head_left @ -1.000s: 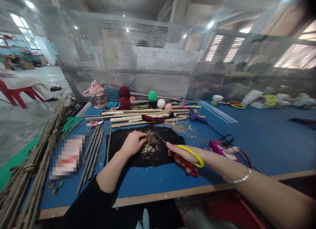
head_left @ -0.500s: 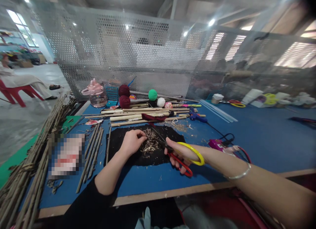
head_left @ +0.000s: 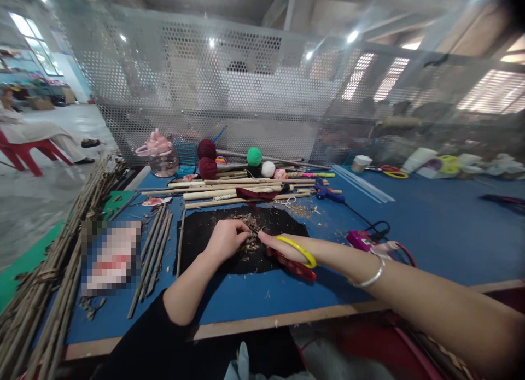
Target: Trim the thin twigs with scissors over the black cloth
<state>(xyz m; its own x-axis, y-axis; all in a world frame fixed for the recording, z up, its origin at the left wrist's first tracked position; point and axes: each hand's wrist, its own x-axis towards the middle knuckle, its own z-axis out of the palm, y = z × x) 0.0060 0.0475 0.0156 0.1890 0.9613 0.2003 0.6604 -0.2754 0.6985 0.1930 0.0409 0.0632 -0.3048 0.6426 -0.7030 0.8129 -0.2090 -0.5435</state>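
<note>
Over the black cloth (head_left: 197,227), my left hand (head_left: 227,240) has its thumb and fingertips pinched together; what they hold is too small to make out. A loose pile of brown dried shreds (head_left: 249,250) lies under and beside those fingertips. My right hand (head_left: 282,246) grips scissors (head_left: 310,259) with one yellow and one red handle. Their blades point left, reaching close to my left fingertips, and are mostly hidden by the fingers. A thin stick (head_left: 180,243) lies along the cloth's left edge.
Long bundled stalks (head_left: 61,259) cover the table's left end, with shorter sticks (head_left: 153,254) beside them. Behind the cloth are pale rods (head_left: 205,195), maroon yarn balls (head_left: 207,168) and a pink-lidded jar (head_left: 159,158). A blue glue gun (head_left: 326,191) trails its cable rightward.
My right hand and the scissors have moved left, bringing the blades to my left fingertips. My left hand has shifted slightly right and down over the shreds.
</note>
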